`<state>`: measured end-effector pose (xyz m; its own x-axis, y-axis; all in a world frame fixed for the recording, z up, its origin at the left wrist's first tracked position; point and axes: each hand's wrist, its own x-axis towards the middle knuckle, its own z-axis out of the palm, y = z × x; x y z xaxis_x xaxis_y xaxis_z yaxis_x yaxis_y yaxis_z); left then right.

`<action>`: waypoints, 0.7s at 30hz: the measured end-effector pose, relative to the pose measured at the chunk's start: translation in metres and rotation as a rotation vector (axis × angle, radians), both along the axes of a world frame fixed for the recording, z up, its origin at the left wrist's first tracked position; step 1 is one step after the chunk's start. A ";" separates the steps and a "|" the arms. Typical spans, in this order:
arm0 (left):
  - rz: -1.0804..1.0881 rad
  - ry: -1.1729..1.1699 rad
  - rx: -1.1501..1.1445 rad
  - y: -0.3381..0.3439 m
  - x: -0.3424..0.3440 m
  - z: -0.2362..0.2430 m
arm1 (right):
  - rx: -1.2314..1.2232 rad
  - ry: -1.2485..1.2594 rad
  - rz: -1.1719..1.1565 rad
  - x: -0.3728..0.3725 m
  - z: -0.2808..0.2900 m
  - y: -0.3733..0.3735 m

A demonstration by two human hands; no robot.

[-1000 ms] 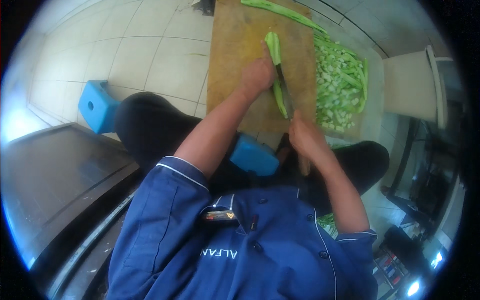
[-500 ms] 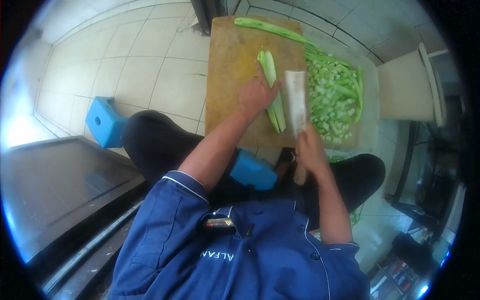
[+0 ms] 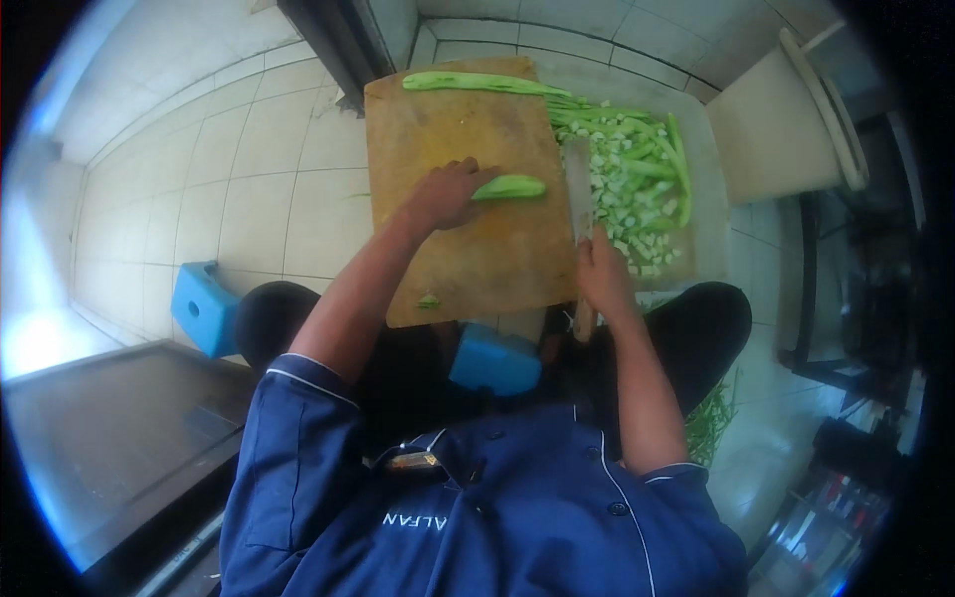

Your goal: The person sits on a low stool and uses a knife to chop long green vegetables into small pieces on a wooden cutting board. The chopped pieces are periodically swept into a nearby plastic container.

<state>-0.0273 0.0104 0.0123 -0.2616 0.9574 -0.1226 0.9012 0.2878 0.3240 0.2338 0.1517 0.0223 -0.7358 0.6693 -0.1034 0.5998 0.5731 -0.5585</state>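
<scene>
My left hand (image 3: 445, 196) is closed around the left end of the long pale-green vegetable (image 3: 517, 187), which lies crosswise on the wooden cutting board (image 3: 468, 249). My right hand (image 3: 604, 274) grips the wooden handle of a cleaver (image 3: 578, 179). Its broad blade points away from me at the board's right edge, just past the vegetable's free end and apart from it. A small green scrap (image 3: 428, 300) rests near the board's front edge. At the far edge lies another long green vegetable (image 3: 468, 83).
A pale tub (image 3: 708, 234) to the right of the board holds chopped green pieces (image 3: 627, 184) and longer strips. Blue stools (image 3: 204, 310) stand at the left and between my knees. Green peelings (image 3: 708, 423) lie on the floor at right. A beige bin (image 3: 776, 134) stands at far right.
The vegetable has turned from lengthwise to crosswise, with my left hand now at its left end. The cleaver has tilted to show a narrower blade. The whole view has shifted.
</scene>
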 end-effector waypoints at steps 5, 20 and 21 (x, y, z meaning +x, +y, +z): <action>0.098 0.093 0.123 -0.005 0.018 -0.011 | 0.030 -0.096 0.061 -0.015 -0.014 -0.013; 0.150 0.139 0.279 -0.013 0.039 -0.018 | 0.074 -0.020 0.069 -0.039 0.000 -0.021; 0.146 0.160 0.303 -0.012 0.037 -0.022 | 0.083 -0.029 0.071 -0.040 0.006 -0.025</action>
